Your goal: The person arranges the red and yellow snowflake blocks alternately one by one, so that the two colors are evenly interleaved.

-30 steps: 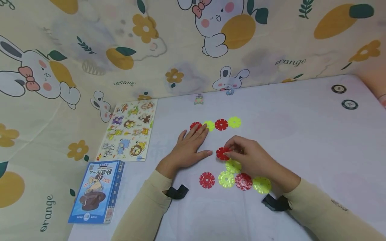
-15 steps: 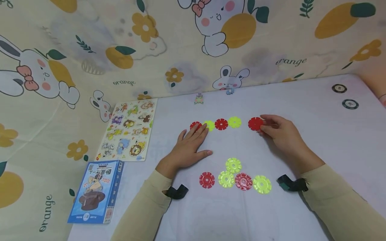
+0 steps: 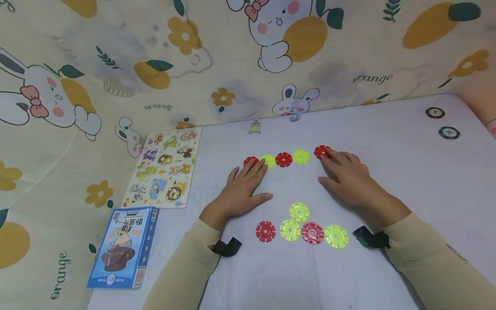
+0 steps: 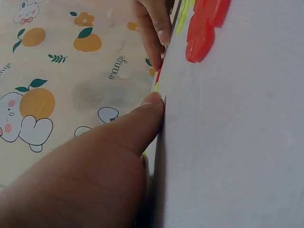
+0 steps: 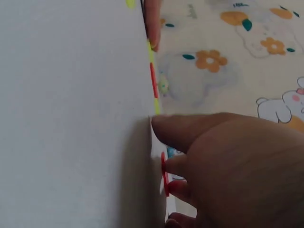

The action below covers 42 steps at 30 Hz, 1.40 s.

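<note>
A row of notched plastic discs lies across the table: red (image 3: 249,160), yellow-green (image 3: 271,162), red (image 3: 283,159) and yellow-green (image 3: 301,156). My left hand (image 3: 240,193) rests flat, its fingertips over the two leftmost discs and partly hiding them. To the right of the row, apart from it by a small gap, another red disc (image 3: 320,151) lies under the fingertips of my right hand (image 3: 350,178). That hand's fingers are extended and touch the disc from above; in the right wrist view the red disc (image 5: 165,175) shows edge-on beneath them.
Nearer me lie loose discs, including a red one (image 3: 265,231) and a yellow-green one (image 3: 336,236). An animal sticker board (image 3: 164,165) and a blue box (image 3: 122,247) stand at left. Two black-rimmed chips (image 3: 449,132) lie far right. A patterned cloth rises behind.
My right hand has carried a red disc from the near group up and right, set it down beside the row, and loosened its pinch into extended fingers. The left hand stays put.
</note>
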Available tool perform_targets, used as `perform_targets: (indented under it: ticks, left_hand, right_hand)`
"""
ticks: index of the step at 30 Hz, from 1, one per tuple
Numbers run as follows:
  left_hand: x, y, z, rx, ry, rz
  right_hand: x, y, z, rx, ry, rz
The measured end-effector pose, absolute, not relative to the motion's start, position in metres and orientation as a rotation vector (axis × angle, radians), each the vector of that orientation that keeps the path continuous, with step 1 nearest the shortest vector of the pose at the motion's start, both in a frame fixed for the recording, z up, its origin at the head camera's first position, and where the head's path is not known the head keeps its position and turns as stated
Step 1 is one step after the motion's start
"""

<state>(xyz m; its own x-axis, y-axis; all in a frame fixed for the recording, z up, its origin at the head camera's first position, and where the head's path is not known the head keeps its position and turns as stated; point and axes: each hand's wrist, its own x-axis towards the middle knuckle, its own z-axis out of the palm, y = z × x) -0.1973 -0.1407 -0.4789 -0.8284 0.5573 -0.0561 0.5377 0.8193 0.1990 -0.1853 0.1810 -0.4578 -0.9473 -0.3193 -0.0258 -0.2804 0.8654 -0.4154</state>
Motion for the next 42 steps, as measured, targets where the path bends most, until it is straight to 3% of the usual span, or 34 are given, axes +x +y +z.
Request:
perform_targets:
  ticks: [34,42]
  left_hand:
    - [-0.197,-0.142,-0.480,0.877,2.880,0.282]
    - [-0.198,-0.141,-0.480,0.881,2.884,0.271]
  right_hand:
    - [-0.184,0.180,-0.471,-0.551,2.991,-0.514]
    - [-0.185,0.178,-0.461,-0.486,2.997,-0.906]
